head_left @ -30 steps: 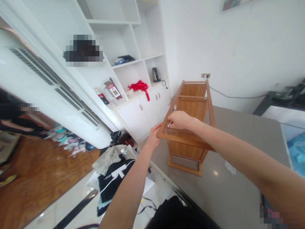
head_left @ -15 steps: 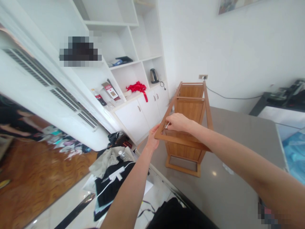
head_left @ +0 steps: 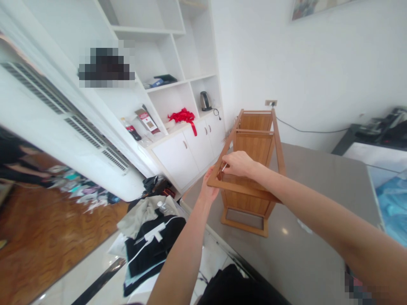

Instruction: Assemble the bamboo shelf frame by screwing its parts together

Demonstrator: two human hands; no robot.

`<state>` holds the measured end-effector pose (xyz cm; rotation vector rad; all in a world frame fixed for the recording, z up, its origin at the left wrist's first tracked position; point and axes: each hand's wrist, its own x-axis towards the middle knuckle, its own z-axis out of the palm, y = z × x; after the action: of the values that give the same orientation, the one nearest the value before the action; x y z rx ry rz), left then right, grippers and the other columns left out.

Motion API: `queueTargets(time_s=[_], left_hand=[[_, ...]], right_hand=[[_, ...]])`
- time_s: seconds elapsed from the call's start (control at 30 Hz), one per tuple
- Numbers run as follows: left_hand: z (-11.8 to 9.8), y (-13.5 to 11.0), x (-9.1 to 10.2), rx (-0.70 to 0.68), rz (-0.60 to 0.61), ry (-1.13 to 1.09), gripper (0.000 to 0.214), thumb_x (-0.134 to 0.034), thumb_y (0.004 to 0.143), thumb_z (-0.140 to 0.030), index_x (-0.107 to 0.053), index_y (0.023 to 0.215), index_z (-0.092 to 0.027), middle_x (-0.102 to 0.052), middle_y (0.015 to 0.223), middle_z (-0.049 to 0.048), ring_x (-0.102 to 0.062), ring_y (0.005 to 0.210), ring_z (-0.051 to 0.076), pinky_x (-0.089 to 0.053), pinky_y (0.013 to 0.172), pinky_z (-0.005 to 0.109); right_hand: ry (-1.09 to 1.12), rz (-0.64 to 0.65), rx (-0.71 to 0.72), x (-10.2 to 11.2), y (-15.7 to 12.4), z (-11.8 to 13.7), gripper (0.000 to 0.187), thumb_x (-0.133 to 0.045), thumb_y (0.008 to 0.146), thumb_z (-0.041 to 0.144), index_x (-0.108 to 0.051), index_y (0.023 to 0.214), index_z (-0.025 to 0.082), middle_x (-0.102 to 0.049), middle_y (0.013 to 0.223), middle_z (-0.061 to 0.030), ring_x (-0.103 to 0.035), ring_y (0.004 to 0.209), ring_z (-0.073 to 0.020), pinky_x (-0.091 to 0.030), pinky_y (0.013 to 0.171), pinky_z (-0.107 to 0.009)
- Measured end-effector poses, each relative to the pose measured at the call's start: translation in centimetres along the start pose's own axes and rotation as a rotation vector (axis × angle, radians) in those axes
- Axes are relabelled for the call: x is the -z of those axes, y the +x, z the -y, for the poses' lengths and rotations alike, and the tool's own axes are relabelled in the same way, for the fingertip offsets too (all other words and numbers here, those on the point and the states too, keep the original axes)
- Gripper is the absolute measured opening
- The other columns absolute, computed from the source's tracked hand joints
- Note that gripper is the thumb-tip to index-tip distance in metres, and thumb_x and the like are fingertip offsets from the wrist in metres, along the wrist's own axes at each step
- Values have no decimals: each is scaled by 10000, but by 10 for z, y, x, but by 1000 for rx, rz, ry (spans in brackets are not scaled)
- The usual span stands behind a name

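A wooden frame (head_left: pixel 251 191) with slatted panels, a rack-like piece of furniture, stands upright on the grey table (head_left: pixel 314 186). My left hand (head_left: pixel 210 188) grips its near left corner from the outside and below, the fingers partly hidden behind the wood. Just inside that corner, my right hand (head_left: pixel 238 163) is closed in a pinch on a thin silvery rod that looks like a hex key (head_left: pixel 224 167). The rod points down toward the inner side of the left rail; its tip is too small to make out.
On the left lies a pile of clothes (head_left: pixel 152 241) with a white power strip (head_left: pixel 155 232) and a plastic bottle (head_left: pixel 163 207). White shelves (head_left: pixel 165 87) hold a kettle (head_left: pixel 205 101) and red ribbon (head_left: pixel 182 116). Another person's arm (head_left: pixel 25 169) shows far left.
My left hand has shifted right, farther under the frame's corner. My right hand stays at the same place, with the rod tilted slightly differently.
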<state>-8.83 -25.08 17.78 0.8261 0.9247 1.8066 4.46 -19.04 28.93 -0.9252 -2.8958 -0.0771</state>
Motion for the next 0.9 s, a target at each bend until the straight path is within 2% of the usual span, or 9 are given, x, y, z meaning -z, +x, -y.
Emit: queueTargets(time_s=[0.23, 0.37, 0.47, 0.57, 0.7, 0.8, 0.9], left_hand=[[7, 5, 5, 10, -38, -11, 282, -671, 638, -327, -636, 889, -204, -680, 936, 33, -610, 922, 173, -442, 841, 299], [5, 4, 3, 40, -72, -28, 242, -676, 654, -295, -665, 871, -188, -691, 902, 35, -620, 865, 177, -461, 779, 278], [2, 2, 1, 42, -48, -7, 215, -686, 656, -283, -682, 853, -197, -697, 878, 24, -626, 837, 175, -466, 748, 271], [0, -1, 4, 17, -39, 84, 254, -722, 623, -277, -689, 859, -188, -699, 855, 27, -627, 834, 178, -462, 759, 277], [-3, -4, 13, -76, -98, 284, 358, -773, 551, -243, -692, 892, -172, -701, 846, 30, -619, 800, 170, -451, 748, 273], [-9, -5, 18, -89, -132, 422, 318, -737, 609, -326, -700, 876, -157, -702, 826, 40, -612, 750, 167, -447, 704, 268], [-20, -9, 16, -9, -120, 505, 334, -654, 690, -426, -695, 837, -128, -687, 748, 50, -606, 692, 162, -448, 672, 267]], right_hand=[[25, 2, -3, 1, 0, 0, 345, -439, 823, 399, -649, 975, 171, -690, 948, -98, -628, 864, -240, -433, 692, -304], [51, 40, 50, 5, 1, -5, 337, -471, 801, 421, -661, 962, 194, -684, 986, -90, -617, 902, -240, -437, 705, -302], [98, 72, 68, 7, -1, -12, 337, -488, 790, 438, -671, 963, 213, -680, 1010, -77, -608, 926, -232, -436, 737, -296], [132, 71, 46, 8, -6, -18, 350, -504, 781, 443, -674, 999, 229, -678, 1024, -68, -605, 944, -236, -442, 759, -305], [136, 108, 22, 9, -17, -27, 319, -538, 765, 392, -687, 991, 222, -684, 995, -84, -614, 921, -248, -457, 745, -322], [131, 155, 3, 6, -22, -31, 332, -566, 752, 399, -688, 977, 188, -683, 968, -105, -623, 885, -254, -465, 726, -327], [128, 140, 15, 1, -24, -34, 345, -569, 756, 408, -685, 971, 164, -674, 989, -116, -619, 892, -257, -466, 737, -334]])
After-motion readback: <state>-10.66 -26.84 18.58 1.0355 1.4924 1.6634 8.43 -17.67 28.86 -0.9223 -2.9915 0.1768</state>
